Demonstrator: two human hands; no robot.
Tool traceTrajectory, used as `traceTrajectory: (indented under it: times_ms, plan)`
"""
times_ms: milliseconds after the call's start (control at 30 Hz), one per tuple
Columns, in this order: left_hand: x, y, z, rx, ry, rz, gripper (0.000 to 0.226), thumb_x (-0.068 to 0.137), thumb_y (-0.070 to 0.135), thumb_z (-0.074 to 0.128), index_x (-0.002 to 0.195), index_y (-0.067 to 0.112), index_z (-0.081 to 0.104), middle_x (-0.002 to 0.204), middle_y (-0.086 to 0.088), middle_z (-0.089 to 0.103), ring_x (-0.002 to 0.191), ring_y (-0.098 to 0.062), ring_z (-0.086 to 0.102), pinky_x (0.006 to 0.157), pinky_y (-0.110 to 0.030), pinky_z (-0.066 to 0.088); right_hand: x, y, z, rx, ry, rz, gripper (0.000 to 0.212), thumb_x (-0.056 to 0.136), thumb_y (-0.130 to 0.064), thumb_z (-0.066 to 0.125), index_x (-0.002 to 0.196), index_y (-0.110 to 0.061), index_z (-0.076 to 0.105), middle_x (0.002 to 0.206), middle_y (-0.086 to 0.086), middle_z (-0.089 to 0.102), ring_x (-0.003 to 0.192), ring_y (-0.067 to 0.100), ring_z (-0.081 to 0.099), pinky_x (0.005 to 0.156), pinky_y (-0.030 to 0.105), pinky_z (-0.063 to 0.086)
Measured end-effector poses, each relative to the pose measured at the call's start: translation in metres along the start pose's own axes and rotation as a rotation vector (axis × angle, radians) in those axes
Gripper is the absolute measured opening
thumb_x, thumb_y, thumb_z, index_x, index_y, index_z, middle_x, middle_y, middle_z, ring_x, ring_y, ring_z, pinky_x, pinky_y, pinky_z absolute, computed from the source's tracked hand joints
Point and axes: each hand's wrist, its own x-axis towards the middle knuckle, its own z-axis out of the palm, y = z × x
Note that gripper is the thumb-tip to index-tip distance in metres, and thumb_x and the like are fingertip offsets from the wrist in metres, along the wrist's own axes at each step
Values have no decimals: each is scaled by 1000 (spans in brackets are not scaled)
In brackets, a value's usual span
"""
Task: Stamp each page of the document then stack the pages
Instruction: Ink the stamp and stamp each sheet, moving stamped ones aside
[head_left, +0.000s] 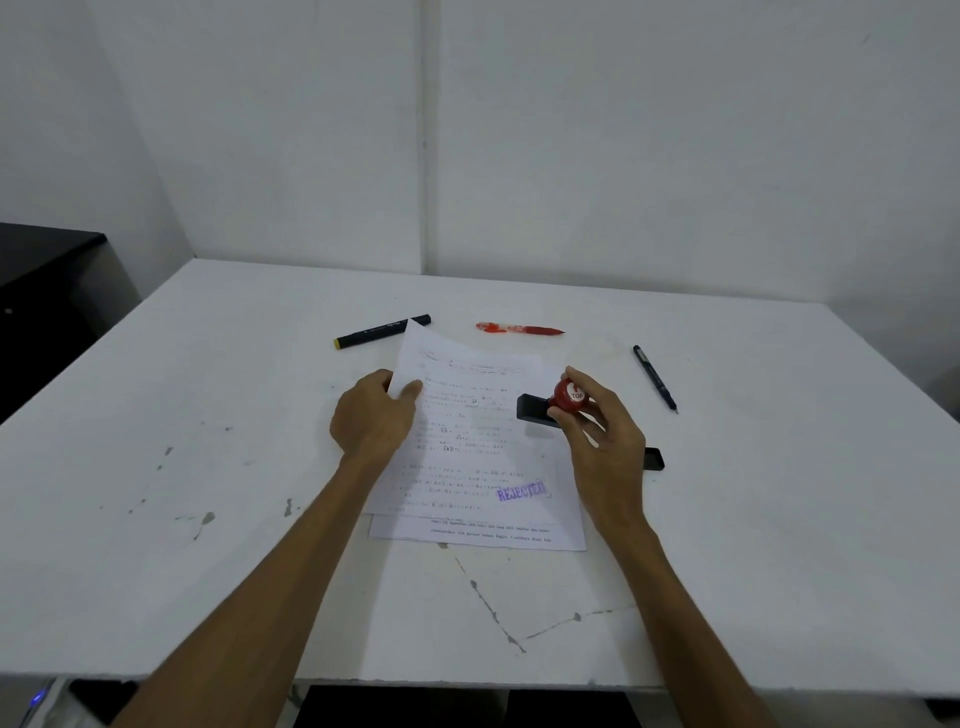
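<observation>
- A person's left hand (373, 415) gripped the left edge of the top page (467, 431), thumb lying on the printed face and the other fingers curled behind it, so that the far left corner was lifted off the white table (208, 415).
- Beyond and just left of that grip lay a black marker with a yellow end (382, 331), partly hidden behind the raised corner.
- The top page ran lengthwise away from the person, its long axis tilted slightly, and carried a purple REJECTED stamp mark (521, 491) at its near right corner, nearer the right wrist than the left grip.
- Beneath it, a second page (488, 535) showed along the near edge, unstamped as far as could be seen.
- The right hand (602, 431) held the rubber stamp (569, 397) by its red knob, fingers closed round it, raised just right of the page.
- A black ink pad (535, 408) sat directly under this hand, partly hidden.
- A red pen (519, 329) lay beyond; a black pen (654, 378) lay to the right.
- Judging from this, the left hand was better placed to move the stamped page aside.
</observation>
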Motion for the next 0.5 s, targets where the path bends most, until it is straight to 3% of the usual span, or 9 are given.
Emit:
traceTrajectory:
  times_ms: [100, 233, 300, 500]
  plan:
    - [-2, -1, -2, -34, 59, 14, 36, 89, 51, 61, 106, 20, 66, 104, 3, 70, 81, -19, 62, 66, -28, 39, 1, 0, 0, -5, 0, 6, 47, 89, -8, 73, 128, -31, 59, 123, -23, 61, 116, 7, 62, 95, 18, 53]
    - [-1, -4, -6, -52, 99, 3, 35, 90, 53, 58, 82, 19, 65, 82, 1, 70, 65, -16, 56, 59, -24, 34, 0, -1, 0, 6, 5, -4, 46, 89, -7, 73, 128, -28, 61, 124, -18, 63, 116, 12, 63, 95, 19, 54]
    - [0, -7, -10, -78, 112, -15, 37, 90, 53, 57, 79, 19, 66, 76, 2, 68, 63, -17, 57, 59, -25, 35, 0, 0, 0, 10, -2, -5, 45, 89, -6, 73, 130, -23, 62, 125, -13, 64, 117, 15, 63, 96, 22, 55]
    - [7, -24, -24, -114, 109, -46, 41, 83, 61, 61, 90, 22, 72, 87, 2, 72, 70, -17, 59, 62, -26, 39, -2, -5, 6, -53, -56, -33, 45, 90, -9, 73, 132, -22, 62, 127, -14, 63, 117, 12, 63, 98, 23, 54]
